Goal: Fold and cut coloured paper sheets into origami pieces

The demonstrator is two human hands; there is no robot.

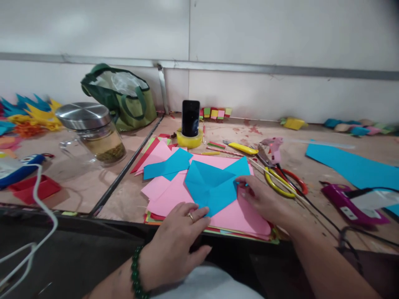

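Observation:
A folded blue paper [212, 182] lies on a stack of pink sheets [171, 195] near the table's front edge. My left hand [179, 236] rests with its fingers spread, the fingertips on the lower corner of the blue paper. At the paper's right edge my right hand [258, 197] has its fingers curled together, pinching that edge between thumb and forefinger. Another blue strip [168, 164] lies on the pink paper to the left. Several coloured sheets show beneath the pink ones.
Behind the paper, a phone [190, 118] stands in a yellow tape roll [189, 140]. A cutter [243, 148], scissors [280, 182], pink glue gun [272, 149] and purple power strip [352, 203] lie right. A glass mug [99, 141] and green bag [134, 99] stand left.

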